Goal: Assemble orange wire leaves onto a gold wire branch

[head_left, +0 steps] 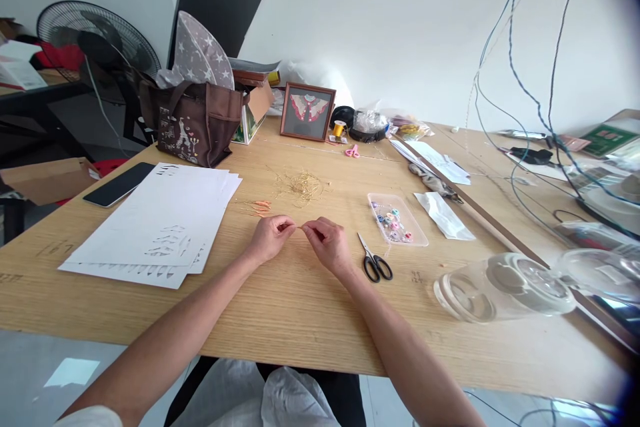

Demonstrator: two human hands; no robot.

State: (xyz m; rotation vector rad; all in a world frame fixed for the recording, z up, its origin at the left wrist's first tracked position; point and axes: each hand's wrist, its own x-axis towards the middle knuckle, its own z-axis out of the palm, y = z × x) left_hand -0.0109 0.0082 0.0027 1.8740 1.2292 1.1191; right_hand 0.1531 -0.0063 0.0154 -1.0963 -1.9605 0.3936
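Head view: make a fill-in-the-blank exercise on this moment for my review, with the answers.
The small scissors by the frame are ____.
The large scissors beside the right hand have ____ handles.
The phone lies to the ____ of the white sheets.

Answers: pink; black; left.

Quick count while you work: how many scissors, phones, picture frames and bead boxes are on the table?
Scissors: 2 (black-handled pair, pink pair)
Phone: 1
Picture frame: 1
Bead box: 1
Total: 5
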